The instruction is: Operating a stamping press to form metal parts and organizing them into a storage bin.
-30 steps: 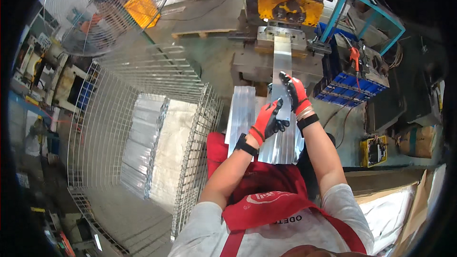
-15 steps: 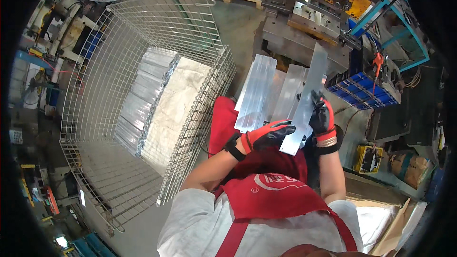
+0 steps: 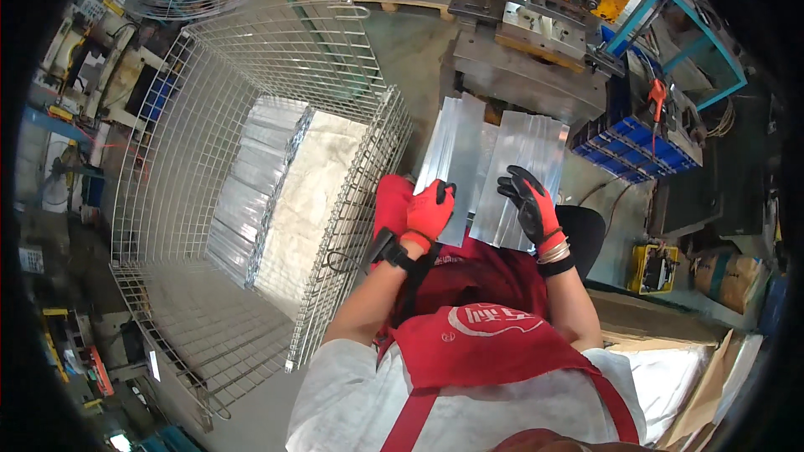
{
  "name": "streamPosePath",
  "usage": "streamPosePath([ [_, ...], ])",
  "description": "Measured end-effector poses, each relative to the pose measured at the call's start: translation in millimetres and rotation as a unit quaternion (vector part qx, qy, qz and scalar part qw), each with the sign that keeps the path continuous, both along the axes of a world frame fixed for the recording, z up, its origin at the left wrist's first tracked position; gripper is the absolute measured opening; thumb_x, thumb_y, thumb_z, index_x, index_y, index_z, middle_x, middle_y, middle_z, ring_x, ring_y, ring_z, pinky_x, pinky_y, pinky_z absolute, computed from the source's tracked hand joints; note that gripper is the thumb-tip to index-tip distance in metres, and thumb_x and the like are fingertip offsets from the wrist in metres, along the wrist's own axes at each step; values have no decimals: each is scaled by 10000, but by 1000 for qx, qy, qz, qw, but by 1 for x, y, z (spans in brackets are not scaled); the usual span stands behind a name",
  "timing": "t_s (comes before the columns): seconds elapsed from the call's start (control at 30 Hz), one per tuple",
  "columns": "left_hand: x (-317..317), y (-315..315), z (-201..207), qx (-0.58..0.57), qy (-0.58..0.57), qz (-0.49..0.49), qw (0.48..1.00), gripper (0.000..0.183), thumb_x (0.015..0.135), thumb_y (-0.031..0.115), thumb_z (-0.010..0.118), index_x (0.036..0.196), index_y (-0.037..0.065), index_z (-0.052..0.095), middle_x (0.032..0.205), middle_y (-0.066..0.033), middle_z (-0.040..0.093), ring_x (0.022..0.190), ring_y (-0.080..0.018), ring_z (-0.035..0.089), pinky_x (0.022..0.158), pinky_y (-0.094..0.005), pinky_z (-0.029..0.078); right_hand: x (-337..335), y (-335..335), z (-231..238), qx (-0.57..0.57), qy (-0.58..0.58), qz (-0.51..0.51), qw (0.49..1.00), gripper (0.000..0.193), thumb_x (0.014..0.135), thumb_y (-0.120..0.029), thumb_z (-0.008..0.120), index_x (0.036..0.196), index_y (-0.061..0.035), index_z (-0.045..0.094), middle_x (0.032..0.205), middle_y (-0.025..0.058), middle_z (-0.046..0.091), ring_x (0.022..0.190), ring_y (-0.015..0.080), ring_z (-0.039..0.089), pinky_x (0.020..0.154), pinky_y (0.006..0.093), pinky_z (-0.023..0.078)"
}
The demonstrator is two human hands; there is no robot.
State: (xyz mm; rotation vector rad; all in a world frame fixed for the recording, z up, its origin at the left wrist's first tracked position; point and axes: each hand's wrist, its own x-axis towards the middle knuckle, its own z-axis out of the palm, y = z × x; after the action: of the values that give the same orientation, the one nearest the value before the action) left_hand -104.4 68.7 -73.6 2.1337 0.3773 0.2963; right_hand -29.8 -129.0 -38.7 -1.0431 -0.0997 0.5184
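Two piles of long silvery metal strips lie side by side before my lap. My left hand (image 3: 430, 211), in a red and black glove, is closed at the near left part of the left pile, on the edge of a metal strip (image 3: 462, 151). Its fingertips are partly hidden. My right hand (image 3: 533, 208), gloved the same way, is over the near part of the right pile of strips (image 3: 528, 146). Its fingers are apart and curved, with nothing held in them.
To the left stands a wire mesh cage (image 3: 347, 226) holding stacked strips (image 3: 255, 180) and a pale sheet (image 3: 314, 192). Ahead is a heavy machine (image 3: 528, 75). A blue crate (image 3: 624, 146), a yellow basket (image 3: 653, 268) and an opened carton (image 3: 662, 326) are at right.
The single strip that my right hand held up is no longer raised. My left hand has moved left and closed at the left pile; my right hand has opened over the right pile.
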Motion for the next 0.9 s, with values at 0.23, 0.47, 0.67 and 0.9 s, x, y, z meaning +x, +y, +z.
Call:
streamPosePath([
  [0.23, 20, 18, -17, 174, 160, -11, 972, 325, 764, 377, 480, 772, 57, 535, 711, -158, 588, 707, -328, 571, 626, -429, 447, -3, -39, -16, -69, 14, -40, 997, 366, 842, -227, 508, 1109, 21, 471, 982, 138, 559, 922, 213, 542, 823, 335, 420],
  [0.47, 17, 13, 16, 348, 146, -23, 926, 403, 756, 447, 470, 839, 53, 499, 733, -146, 576, 654, -327, 556, 603, -445, 423, -12, -59, -3, -83, -42, -108, 990, 367, 839, -219, 503, 1093, 44, 474, 968, 133, 566, 912, 224, 553, 831, 341, 419],
  [0.67, 15, -53, 17, 232, 120, -183, 948, 541, 716, 533, 500, 912, 31, 451, 813, -169, 548, 678, -329, 557, 593, -420, 435, -10, -62, -14, -74, -34, -125, 989, 406, 844, -245, 481, 1113, 58, 453, 979, 138, 561, 937, 219, 537, 862, 339, 404],
  [0.9, 16, -91, -18, 246, 174, -230, 926, 595, 701, 410, 567, 1054, -27, 369, 858, -203, 551, 763, -345, 562, 671, -410, 449, -15, -57, 11, -80, -63, -118, 988, 331, 850, -207, 487, 1050, 56, 493, 960, 129, 561, 886, 218, 558, 814, 333, 433],
])
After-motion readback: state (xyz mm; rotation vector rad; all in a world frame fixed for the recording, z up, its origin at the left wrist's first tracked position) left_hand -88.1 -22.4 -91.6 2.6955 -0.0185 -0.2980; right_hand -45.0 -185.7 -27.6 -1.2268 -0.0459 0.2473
